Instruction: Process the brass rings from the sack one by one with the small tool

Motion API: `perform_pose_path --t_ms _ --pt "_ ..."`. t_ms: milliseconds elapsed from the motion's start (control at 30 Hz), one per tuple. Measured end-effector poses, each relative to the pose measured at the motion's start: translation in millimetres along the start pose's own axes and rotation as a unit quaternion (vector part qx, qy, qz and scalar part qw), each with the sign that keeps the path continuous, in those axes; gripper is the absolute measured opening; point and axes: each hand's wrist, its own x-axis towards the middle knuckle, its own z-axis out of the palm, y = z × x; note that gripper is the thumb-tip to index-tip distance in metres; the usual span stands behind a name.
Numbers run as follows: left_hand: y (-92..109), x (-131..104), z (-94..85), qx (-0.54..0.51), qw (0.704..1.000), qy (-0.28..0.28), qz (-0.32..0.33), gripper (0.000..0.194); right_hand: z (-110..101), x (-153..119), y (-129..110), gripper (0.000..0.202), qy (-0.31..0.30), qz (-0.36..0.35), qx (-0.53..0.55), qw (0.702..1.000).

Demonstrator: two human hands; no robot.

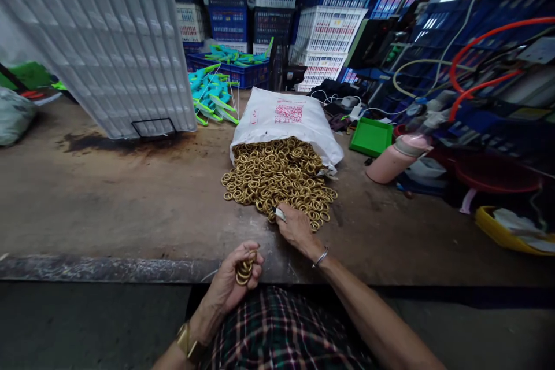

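Several rings (244, 270) in left hand (232, 277), QR-coded white sack (266, 110)

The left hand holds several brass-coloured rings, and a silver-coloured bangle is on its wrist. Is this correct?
Not quite: the head view shows the silver-coloured bangle on the wrist of the right hand. The left hand does hold several brass-coloured rings.
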Motion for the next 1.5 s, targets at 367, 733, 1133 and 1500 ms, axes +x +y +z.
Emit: perform_pose_path --t_ms 367,733,1133,1500 --pt "6 12 0.6 -0.019 0.999 0.034 0.021 0.026 1 -3 -3 0.022 -0.124 0.088 0.394 0.906" --pt "11 17 7.1 0.386 0.895 0.081 0.208 0.032 -5 -16 -18 0.020 -0.386 0.204 0.640 0.632" --pt "6 18 -2.0 0.507 0.804 0.028 0.311 0.016 2 -24 -23 0.015 -0.421 0.223 0.645 0.597" --pt "2 15 4.5 0.392 0.895 0.099 0.186 0.027 9 -28 -36 0.031 -0.231 0.109 0.486 0.836"
